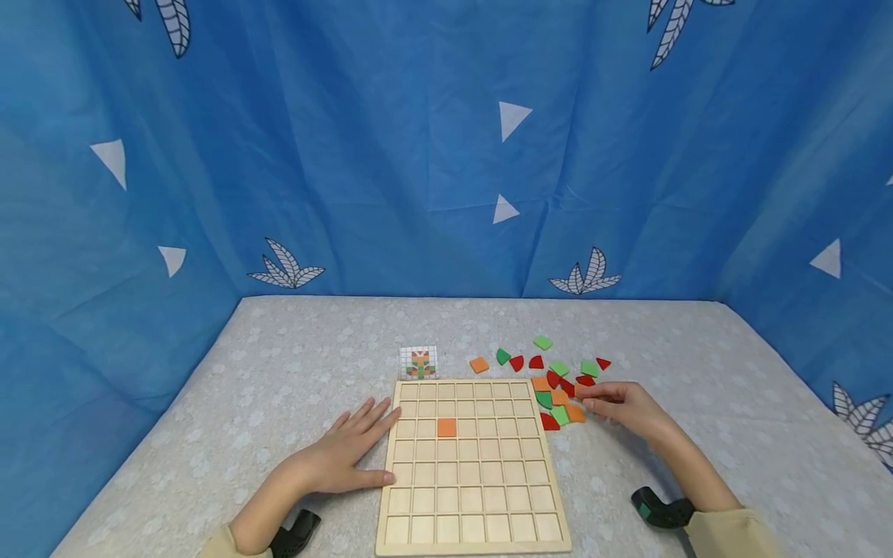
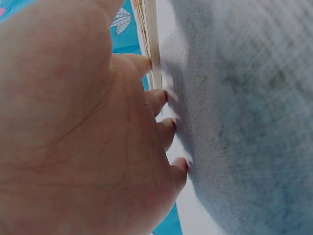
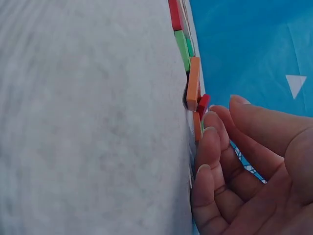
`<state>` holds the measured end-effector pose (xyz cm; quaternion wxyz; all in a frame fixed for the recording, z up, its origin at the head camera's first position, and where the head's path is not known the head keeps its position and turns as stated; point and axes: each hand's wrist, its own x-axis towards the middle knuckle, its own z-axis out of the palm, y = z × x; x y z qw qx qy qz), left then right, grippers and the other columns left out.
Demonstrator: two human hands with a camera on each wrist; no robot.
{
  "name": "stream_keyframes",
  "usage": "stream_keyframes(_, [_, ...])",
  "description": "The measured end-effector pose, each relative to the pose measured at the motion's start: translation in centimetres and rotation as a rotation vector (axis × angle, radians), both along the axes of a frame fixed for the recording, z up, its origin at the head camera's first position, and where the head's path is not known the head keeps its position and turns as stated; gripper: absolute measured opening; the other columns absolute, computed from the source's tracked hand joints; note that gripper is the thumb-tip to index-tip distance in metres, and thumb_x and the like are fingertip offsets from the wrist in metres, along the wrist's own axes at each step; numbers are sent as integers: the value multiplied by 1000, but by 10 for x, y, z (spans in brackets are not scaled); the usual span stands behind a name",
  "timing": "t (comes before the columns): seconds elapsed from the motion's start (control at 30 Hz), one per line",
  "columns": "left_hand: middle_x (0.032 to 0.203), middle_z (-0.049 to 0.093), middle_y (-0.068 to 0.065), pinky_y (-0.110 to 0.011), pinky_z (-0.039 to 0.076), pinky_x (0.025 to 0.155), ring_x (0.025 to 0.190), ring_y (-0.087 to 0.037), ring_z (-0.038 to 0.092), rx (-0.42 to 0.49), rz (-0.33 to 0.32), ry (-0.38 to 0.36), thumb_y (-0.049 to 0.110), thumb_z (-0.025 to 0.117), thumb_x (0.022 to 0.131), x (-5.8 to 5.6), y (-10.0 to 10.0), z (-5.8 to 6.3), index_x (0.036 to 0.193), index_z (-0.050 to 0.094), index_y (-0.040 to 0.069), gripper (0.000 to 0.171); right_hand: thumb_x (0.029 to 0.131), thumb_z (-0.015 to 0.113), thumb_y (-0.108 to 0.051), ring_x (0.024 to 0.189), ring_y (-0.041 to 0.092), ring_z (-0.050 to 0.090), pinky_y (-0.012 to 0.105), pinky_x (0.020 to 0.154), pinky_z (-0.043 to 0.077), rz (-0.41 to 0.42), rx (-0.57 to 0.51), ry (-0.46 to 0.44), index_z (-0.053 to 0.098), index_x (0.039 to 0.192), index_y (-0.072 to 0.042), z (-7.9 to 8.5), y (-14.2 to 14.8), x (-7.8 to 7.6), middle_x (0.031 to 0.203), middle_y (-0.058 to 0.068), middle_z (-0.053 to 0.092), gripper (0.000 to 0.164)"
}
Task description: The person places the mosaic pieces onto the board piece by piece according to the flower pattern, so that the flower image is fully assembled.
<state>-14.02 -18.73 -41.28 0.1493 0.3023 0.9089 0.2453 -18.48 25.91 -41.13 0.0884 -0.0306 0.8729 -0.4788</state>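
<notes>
A wooden grid board (image 1: 465, 494) lies on the table with one orange square tile (image 1: 446, 428) in its third row from the far edge, third column from the left. My left hand (image 1: 344, 451) rests spread beside the board, with the index fingertip and thumb tip at its left edge. To the right of the board, my right hand (image 1: 631, 408) reaches in at loose tiles, its fingertips right at an orange tile (image 1: 579, 390). In the right wrist view the thumb stands apart from the bent fingers (image 3: 210, 147), and no tile shows between them.
Several loose red, green and orange tiles lie along the board's upper right side, including a light green tile (image 1: 543, 342) farthest back and a separate orange tile (image 1: 478, 364). A small pattern card (image 1: 418, 363) lies behind the board's far left corner. Blue curtains (image 1: 446, 155) surround the table.
</notes>
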Motion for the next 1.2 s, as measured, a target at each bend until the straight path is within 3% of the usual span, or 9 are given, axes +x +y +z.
stream_keyframes(0.27, [154, 8, -15, -63, 3, 103, 138, -36, 1, -9, -2, 5, 57, 56, 86, 0, 0, -1, 151, 20, 11, 87, 88, 67, -17, 77, 19, 50, 27, 58, 44, 23, 25, 34, 66, 110, 5, -7, 0, 1, 102, 11, 64, 31])
stream_keyframes(0.67, [153, 10, -17, -64, 4, 102, 138, -39, 2, 2, 1, 1, 55, 57, 86, 2, 1, 3, 150, 22, 9, 86, 84, 70, -7, 71, 21, 49, 26, 58, 44, 114, 22, 72, 67, 107, 5, -12, 0, 0, 80, 6, 57, 26])
stream_keyframes(1.2, [154, 9, -15, -64, 5, 102, 138, -38, 3, 5, -5, 20, 58, 56, 86, 0, 0, -1, 150, 21, 10, 87, 83, 72, -8, 67, 20, 46, 26, 55, 39, 103, 27, 102, 66, 99, 2, -12, 0, 2, 76, 5, 52, 20])
